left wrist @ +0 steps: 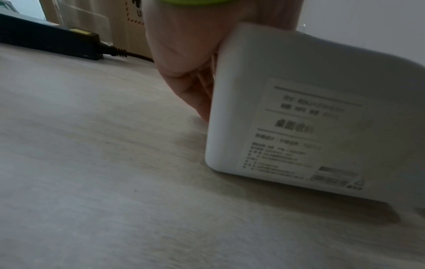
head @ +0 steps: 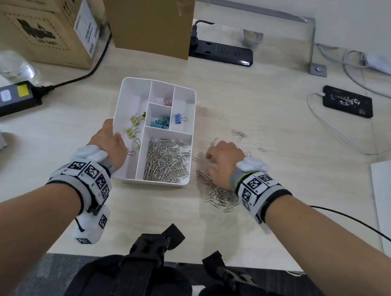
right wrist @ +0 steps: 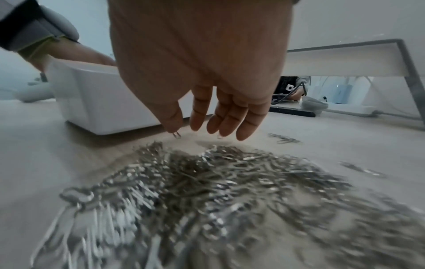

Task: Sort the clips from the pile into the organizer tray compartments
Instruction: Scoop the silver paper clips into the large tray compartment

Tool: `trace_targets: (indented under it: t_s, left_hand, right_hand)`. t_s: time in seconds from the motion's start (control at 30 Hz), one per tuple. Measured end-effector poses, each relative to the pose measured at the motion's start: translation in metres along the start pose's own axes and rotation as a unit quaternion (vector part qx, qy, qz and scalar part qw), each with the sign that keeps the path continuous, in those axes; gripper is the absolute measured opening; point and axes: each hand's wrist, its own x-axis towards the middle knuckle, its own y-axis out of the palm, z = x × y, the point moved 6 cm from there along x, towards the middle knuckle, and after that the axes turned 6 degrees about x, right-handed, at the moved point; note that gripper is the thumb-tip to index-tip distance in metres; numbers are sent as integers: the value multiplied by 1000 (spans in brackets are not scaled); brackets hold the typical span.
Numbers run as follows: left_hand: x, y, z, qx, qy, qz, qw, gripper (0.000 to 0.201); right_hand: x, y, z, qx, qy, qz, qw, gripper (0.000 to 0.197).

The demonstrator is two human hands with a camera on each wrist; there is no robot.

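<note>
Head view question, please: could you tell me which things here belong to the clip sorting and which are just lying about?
Belonging:
organizer tray
paper clip pile
binder clips
left hand
right hand

Lying about:
cardboard boxes
power strip
phone
power adapter

The label (left wrist: 306, 138) on the organizer tray (left wrist: 253, 72) is blurred beyond reading, and the tray's right end is cut off by the frame edge. Beside the tray, the nearest part of the paper clip pile (right wrist: 207, 200) is smeared.
</note>
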Motion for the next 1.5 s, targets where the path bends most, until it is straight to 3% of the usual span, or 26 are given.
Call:
trace_targets:
  t_s: [0.17, 0.3, 0.5, 0.67, 0.8, 1.03, 1.17, 1.27, 1.37, 1.5]
  left_hand:
    - [-3, -4, -2, -6, 8, -16, 1000, 21]
    - [-2, -2, -2, -7, 4, -11, 1000, 20]
    - [0, 1, 0, 4, 3, -12, 1000, 23]
    - [-1, 3, -5, 26, 20, -32, 999, 23]
    - [-1, 3, -5, 30, 18, -22, 999, 25]
    - [1, 6, -4, 35, 11, -39, 999, 23]
    - [2, 7, -2, 33, 14, -27, 999, 21]
    - [3, 6, -2, 23, 20, -24, 999, 20]
    - [3, 7, -7, 10, 30, -27, 999, 21]
    - [1, 11, -18, 6, 48, -44, 998, 22]
  right_hand:
    - [23, 10, 25, 19, 2, -11, 1000, 37]
    - [28, 12, 26, -26, -5, -17, 1000, 25]
    - [11, 10, 0, -72, 2, 58, 996, 25]
    - [-15, 9, -4, -31, -44, -53, 997, 27]
    - [-22, 29, 31, -33, -117, -68, 990, 31]
    - [-20, 26, 11, -67, -94, -84, 990, 17]
    - [-39, 12, -20, -44, -85, -134, 986, 19]
    - [-58, 17, -24, -32, -72, -107, 991, 46]
    - [-67, 23, -29, -51, -1, -83, 995, 82]
    - [-63, 28, -37, -67, 61, -75, 993, 94]
